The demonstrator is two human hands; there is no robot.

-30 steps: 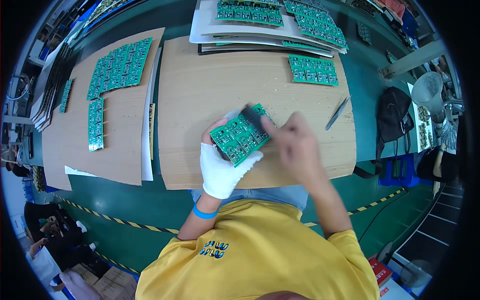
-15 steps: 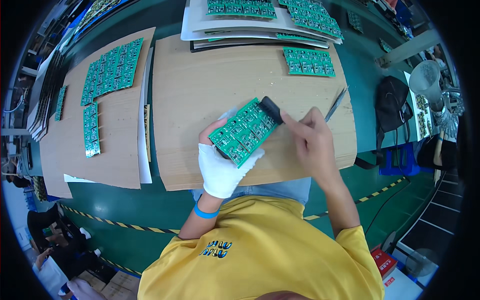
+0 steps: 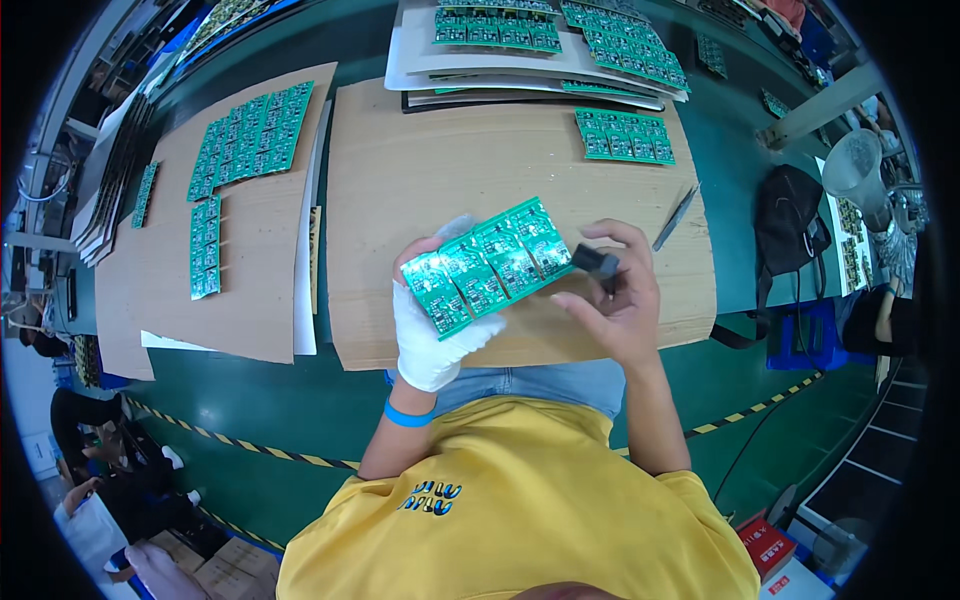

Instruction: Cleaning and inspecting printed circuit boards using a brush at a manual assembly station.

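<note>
My left hand [image 3: 437, 335], in a white glove that leaves fingertips bare, grips a green circuit board panel [image 3: 487, 266] by its left end. The panel is tilted above the cardboard, its component side facing up, with narrow slots between its sections. Just off the panel's right end, my bare right hand [image 3: 630, 295] holds a small black brush [image 3: 597, 262] among curled fingers. The thumb stands apart from the brush, and part of the brush is hidden by the hand.
Under my hands lies a cardboard sheet [image 3: 380, 180], with tweezers [image 3: 676, 216] and another panel [image 3: 625, 136] on its right. More panels [image 3: 252, 138] rest on cardboard at left. Panels sit on stacked white sheets [image 3: 410, 60] behind. A black bag [image 3: 790, 212] lies at right.
The right hand has drawn the brush off the panel's upper right end and turned, with fingers more spread. The left hand has rotated the panel clockwise, closer to level. The whole view has shifted slightly.
</note>
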